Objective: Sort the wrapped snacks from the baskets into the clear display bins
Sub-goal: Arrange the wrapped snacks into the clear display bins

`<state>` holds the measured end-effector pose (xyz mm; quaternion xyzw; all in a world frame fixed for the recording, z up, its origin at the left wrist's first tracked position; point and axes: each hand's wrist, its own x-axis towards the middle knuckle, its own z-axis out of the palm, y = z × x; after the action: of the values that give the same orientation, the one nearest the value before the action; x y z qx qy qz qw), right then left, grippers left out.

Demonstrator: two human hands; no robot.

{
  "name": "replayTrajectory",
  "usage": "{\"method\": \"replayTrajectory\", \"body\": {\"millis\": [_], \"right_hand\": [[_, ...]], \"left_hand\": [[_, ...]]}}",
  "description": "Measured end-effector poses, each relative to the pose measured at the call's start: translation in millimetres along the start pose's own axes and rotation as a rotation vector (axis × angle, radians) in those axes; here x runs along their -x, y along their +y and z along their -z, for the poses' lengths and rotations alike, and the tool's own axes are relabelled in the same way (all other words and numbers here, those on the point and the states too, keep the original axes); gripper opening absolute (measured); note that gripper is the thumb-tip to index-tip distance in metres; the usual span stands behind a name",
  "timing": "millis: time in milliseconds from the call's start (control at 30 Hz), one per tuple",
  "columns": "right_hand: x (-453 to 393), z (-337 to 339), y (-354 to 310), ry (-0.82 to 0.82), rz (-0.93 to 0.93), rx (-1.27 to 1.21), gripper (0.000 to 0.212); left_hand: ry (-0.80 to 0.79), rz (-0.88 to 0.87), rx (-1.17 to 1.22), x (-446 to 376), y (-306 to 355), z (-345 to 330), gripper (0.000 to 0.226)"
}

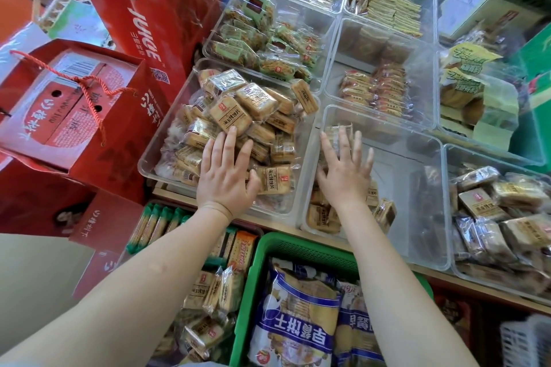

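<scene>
A clear bin (pixel 149 158) at centre left is heaped with tan wrapped snack packets (pixel 232 110). My left hand (pixel 226 173) lies flat on that heap with fingers spread. To its right a second clear bin (pixel 417 158) holds only a few of the same tan packets (pixel 322 214) at its near left end. My right hand (pixel 346 170) reaches into this bin, fingers apart, palm down over a packet (pixel 335 131). Below, a green basket (pixel 298 247) holds blue-and-white biscuit bags (pixel 298 322). Loose tan packets (pixel 214 292) sit left of the basket.
More clear bins behind hold green-wrapped snacks (pixel 262 39), orange packets (pixel 378 89) and yellow packets (pixel 390 12). A bin at right (pixel 453 176) holds dark and tan packets. Red gift boxes and bags (pixel 89 116) stand at left. A wooden shelf edge (pixel 268 222) runs under the bins.
</scene>
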<state>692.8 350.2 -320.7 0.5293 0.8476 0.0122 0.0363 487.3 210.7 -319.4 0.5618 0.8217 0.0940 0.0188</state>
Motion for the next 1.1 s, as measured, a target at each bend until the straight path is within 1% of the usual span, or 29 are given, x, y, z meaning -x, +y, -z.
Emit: {"method": "replayTrajectory", "body": {"millis": [100, 200, 233, 267, 333, 367, 433, 500, 600, 667, 700, 767, 833, 867, 933, 1033, 1100], "right_hand": [[-7.3, -2.5, 4.9, -0.019, -0.052, 0.030, 0.067], [-17.9, 0.9, 4.9, 0.025, -0.213, 0.069, 0.065], [-20.5, 2.6, 3.7, 0.031, -0.234, 0.090, 0.063], [-21.8, 2.2, 2.5, 0.018, -0.198, 0.102, 0.062], [-18.7, -5.0, 2.9, -0.078, -0.031, 0.110, 0.059], [-15.4, -10.3, 5.0, -0.143, 0.015, 0.111, 0.059], [-8.1, -20.3, 13.1, -0.252, -0.034, 0.114, 0.063], [-2.7, -25.9, 20.1, -0.284, -0.151, 0.102, 0.066], [-4.3, -19.3, 13.1, -0.227, -0.292, 0.036, 0.061], [-11.2, -9.6, 0.1, -0.116, -0.333, -0.057, 0.055], [-16.4, -3.7, -7.2, -0.045, -0.324, -0.113, 0.054], [-29.3, 11.8, -23.7, 0.075, -0.244, -0.251, 0.052], [-44.8, 27.0, -40.8, 0.146, -0.103, -0.374, 0.050], [-52.6, 32.4, -48.8, 0.156, -0.038, -0.408, 0.047], [-65.8, 39.9, -62.3, 0.106, 0.022, -0.445, 0.045], [-81.1, 42.6, -70.0, -0.044, -0.006, -0.447, 0.050], [-87.4, 44.8, -71.7, -0.097, -0.012, -0.423, 0.052]], "left_hand": [[0.010, 0.002, 0.002, -0.2, 0.1, 0.7, 0.063], [0.013, 0.002, -0.001, -0.3, 0.3, 0.9, 0.063], [0.014, 0.003, -0.003, -0.3, 0.5, 1.0, 0.063], [0.014, 0.004, -0.003, -0.4, 0.4, 1.2, 0.063], [0.014, 0.003, -0.003, -0.5, 0.2, 1.7, 0.063], [0.015, 0.002, -0.005, -0.8, 0.2, 1.8, 0.063], [0.017, 0.000, -0.005, -0.6, 0.5, 1.5, 0.063], [0.021, -0.001, -0.006, -0.9, 0.5, 1.4, 0.063], [0.019, -0.003, -0.009, -1.1, 0.0, 0.8, 0.063], [0.015, -0.003, -0.011, -0.8, -0.2, 0.4, 0.063], [0.016, -0.004, -0.012, -0.6, 0.0, 0.4, 0.063], [0.023, -0.005, -0.012, -0.5, 0.2, 0.7, 0.063], [0.026, -0.006, -0.012, -0.5, -0.1, 1.0, 0.063], [0.026, -0.007, -0.013, -0.5, 0.0, 0.9, 0.063], [0.026, -0.007, -0.013, -0.7, 0.0, 0.8, 0.062], [0.035, -0.008, -0.010, -1.1, 0.3, 0.5, 0.062], [0.039, -0.009, -0.013, -1.7, 0.4, 0.2, 0.061]]}}
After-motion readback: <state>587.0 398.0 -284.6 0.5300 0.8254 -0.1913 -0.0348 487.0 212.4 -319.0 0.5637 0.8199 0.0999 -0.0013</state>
